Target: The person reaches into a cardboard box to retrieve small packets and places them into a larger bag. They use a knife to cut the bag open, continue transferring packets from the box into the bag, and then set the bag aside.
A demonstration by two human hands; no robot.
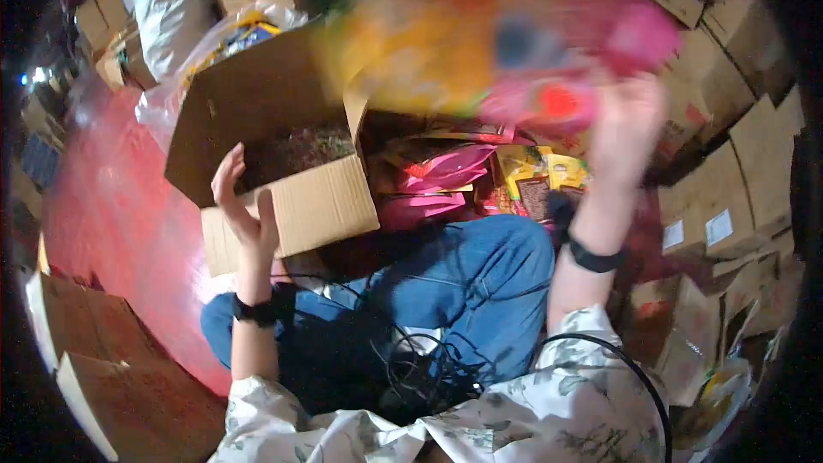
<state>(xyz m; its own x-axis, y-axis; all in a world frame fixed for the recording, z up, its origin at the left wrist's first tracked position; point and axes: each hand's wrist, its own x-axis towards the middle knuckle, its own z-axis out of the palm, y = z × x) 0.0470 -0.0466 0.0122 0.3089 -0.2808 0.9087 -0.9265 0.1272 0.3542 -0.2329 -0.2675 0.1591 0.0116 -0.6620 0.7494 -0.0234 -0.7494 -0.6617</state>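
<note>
My left hand [244,206] is raised at the near side of an open cardboard box [313,206], fingers apart and holding nothing. Loose dark bits, too dim to name, show inside the box. My right hand [630,107] is lifted at the right, blurred by motion, closed on the edge of a colourful plastic packet [420,43] in yellow, red and pink. This packet hangs close to the camera and its print is smeared. Below it lie pink packets [450,167] and yellow packets [536,176], partly covered by my arm and the lifted packet.
Stacked cartons [729,154] line the right side. Open carton flaps [111,360] stand at the lower left on the red floor [129,189]. A white sack [171,13] and a clear plastic bag [231,43] lie behind the box. Black cables [429,369] cross my lap.
</note>
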